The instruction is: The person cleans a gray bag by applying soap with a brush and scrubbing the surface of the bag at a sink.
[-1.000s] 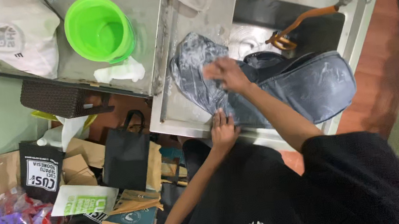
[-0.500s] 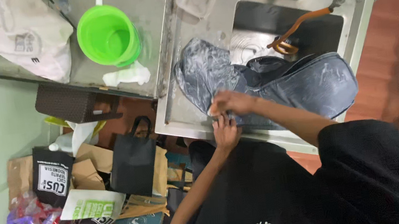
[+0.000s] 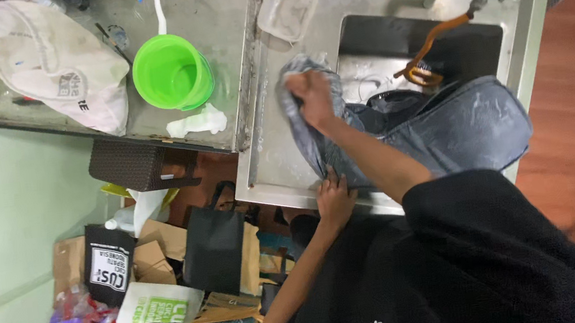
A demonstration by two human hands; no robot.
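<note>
Grey garment (image 3: 442,129) under both hands' fingers (image 3: 308,90) (soapy) — flat.

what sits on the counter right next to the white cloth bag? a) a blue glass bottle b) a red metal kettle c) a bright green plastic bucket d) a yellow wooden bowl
c: a bright green round plastic bucket stands on the grey counter just beside the white cloth bag, while the hands work at the steel sink further along.

Bucket (image 3: 173,72) left of sink (image 3: 369,51)
</note>
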